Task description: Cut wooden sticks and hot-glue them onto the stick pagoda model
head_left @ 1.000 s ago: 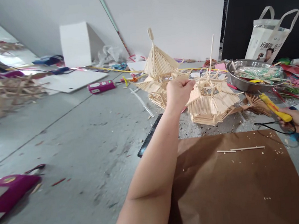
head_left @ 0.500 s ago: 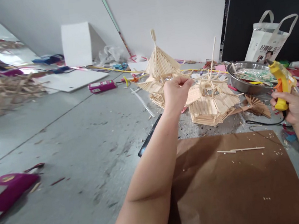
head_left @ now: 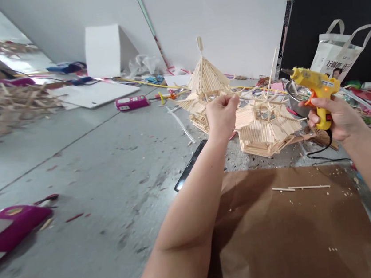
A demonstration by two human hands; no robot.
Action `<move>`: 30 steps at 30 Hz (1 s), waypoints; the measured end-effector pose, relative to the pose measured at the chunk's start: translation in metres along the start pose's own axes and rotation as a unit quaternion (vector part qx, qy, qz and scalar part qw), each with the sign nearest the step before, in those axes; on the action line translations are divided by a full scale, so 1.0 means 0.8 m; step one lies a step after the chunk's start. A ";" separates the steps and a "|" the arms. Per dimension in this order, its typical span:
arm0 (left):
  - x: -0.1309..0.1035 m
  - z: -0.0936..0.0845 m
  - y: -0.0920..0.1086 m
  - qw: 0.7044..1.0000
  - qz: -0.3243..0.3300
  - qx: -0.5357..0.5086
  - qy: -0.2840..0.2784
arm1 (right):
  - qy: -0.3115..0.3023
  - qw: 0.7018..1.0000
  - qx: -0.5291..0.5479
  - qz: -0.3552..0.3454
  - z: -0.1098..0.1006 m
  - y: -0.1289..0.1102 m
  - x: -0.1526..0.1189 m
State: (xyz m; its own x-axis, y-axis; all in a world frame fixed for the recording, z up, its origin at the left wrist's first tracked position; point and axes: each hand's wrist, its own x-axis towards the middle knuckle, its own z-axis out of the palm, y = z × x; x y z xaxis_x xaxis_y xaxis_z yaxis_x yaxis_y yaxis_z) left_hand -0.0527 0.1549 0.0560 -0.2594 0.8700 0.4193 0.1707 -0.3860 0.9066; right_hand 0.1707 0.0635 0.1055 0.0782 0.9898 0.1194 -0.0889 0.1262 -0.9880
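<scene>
My right hand (head_left: 332, 115) grips a yellow hot glue gun (head_left: 317, 88), its nozzle pointing left and a finger at the orange trigger. Closed in a pinch, my left hand (head_left: 222, 114) is held up at the left side of a wooden-stick roof model (head_left: 266, 125). What its fingers hold, if anything, is too small to make out. Behind that hand stands a second stick model (head_left: 207, 78) with a pointed roof and a finial, its lower part partly hidden. A thin stick (head_left: 272, 71) rises upright from the nearer model.
Brown paper (head_left: 292, 225) lies in front with two thin sticks (head_left: 308, 187) on it. A phone (head_left: 190, 167) rests left of it. Purple devices (head_left: 132, 102) lie on the floor. At the right are a metal bowl (head_left: 292, 95), a white bag (head_left: 334, 53) and a black cord (head_left: 321, 157).
My right hand has brought the glue gun left and up, turning its nozzle toward the models. My left hand stays pinched at nearly the same place; the view has shifted slightly.
</scene>
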 end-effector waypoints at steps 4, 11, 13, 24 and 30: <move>0.000 0.001 0.000 1.000 0.025 0.011 0.011 | -0.021 0.997 -0.049 -0.057 0.008 -0.003 0.005; 0.000 0.000 0.003 0.999 0.040 0.035 0.006 | 0.038 0.961 -0.243 -0.128 -0.001 0.014 0.024; -0.001 0.000 0.005 0.998 0.045 0.042 0.003 | 0.060 0.930 -0.335 -0.141 -0.005 0.020 0.027; -0.005 0.000 0.010 0.997 0.050 0.055 0.000 | 0.061 0.815 -0.535 -0.216 0.004 0.022 0.030; -0.006 0.000 0.011 0.997 0.051 0.061 -0.001 | 0.045 0.797 -0.564 -0.211 0.005 0.025 0.035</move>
State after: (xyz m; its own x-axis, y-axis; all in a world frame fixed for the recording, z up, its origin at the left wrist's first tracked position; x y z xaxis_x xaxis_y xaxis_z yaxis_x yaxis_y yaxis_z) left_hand -0.0503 0.1476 0.0619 -0.2331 0.8283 0.5095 0.3115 -0.4328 0.8460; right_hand 0.1670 0.0940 0.0897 -0.0593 0.8602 0.5066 0.9095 0.2557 -0.3277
